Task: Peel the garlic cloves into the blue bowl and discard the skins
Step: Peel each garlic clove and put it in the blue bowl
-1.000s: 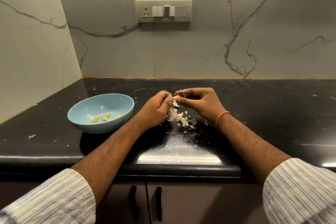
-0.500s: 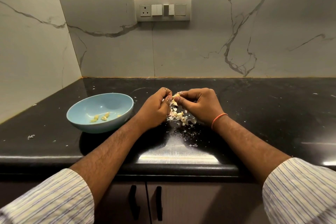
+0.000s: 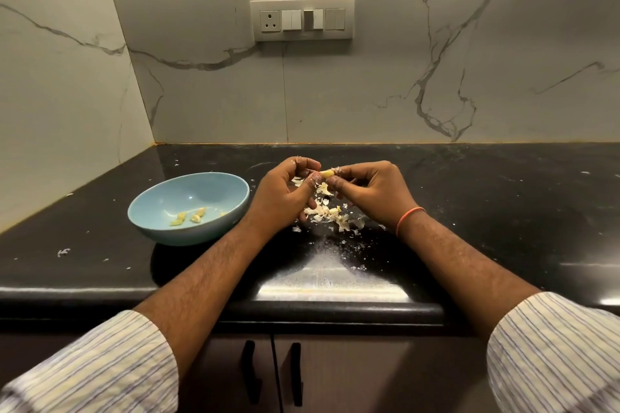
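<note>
A small yellowish garlic clove [image 3: 327, 173] is pinched between the fingertips of my left hand [image 3: 285, 194] and my right hand [image 3: 369, 193], held a little above the black counter. Below the hands lies a loose pile of pale garlic skins [image 3: 330, 214]. The blue bowl [image 3: 161, 201] stands on the counter just left of my left hand. It holds a few peeled cloves [image 3: 188, 216] near its front.
The black counter [image 3: 503, 211] carries scattered skin flecks around the pile and at the left. Marble walls close the back and left side, with a switch panel [image 3: 302, 19] above. Cabinet doors with dark handles [image 3: 271, 375] sit below the counter's front edge.
Both hands have stayed together over the skin pile, shifting slightly as they work the clove. The bowl has not moved.
</note>
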A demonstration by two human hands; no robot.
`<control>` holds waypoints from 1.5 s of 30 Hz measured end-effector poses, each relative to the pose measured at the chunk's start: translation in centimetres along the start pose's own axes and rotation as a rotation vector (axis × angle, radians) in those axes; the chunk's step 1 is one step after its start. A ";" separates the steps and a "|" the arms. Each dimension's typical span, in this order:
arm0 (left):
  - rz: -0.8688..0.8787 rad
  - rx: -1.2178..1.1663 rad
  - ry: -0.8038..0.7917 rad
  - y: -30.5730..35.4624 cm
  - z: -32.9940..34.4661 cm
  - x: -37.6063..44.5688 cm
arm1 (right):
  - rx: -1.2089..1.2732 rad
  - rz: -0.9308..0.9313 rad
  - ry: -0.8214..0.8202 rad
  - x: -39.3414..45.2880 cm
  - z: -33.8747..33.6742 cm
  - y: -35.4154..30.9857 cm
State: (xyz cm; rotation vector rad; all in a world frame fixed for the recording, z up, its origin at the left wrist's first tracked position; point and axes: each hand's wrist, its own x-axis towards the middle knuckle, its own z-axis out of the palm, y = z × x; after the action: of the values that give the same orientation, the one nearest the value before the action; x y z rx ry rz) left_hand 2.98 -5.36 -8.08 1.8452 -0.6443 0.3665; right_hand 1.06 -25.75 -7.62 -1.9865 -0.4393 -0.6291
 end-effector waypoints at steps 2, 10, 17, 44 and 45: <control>0.012 0.014 0.023 0.1 -0.2 0.0 | 0.041 0.025 -0.037 0.0 0.0 0.1; 0.003 0.052 0.003 0.3 -0.1 -0.1 | 0.178 0.096 -0.095 0.2 -0.2 0.1; -0.010 0.088 -0.006 0.3 0.0 -0.2 | 0.223 0.138 -0.140 0.0 -0.3 -0.3; 0.002 0.033 0.021 0.3 0.2 -0.2 | 0.081 0.104 0.073 -0.4 1.1 -1.4; 0.010 0.039 0.024 0.4 0.2 -0.2 | 0.059 0.087 0.083 -0.4 1.1 -1.5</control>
State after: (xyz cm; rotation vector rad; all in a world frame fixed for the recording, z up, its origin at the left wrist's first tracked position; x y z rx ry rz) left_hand 2.57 -5.57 -8.00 1.8722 -0.6343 0.4102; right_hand 0.17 -24.09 -7.28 -1.9055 -0.3161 -0.6345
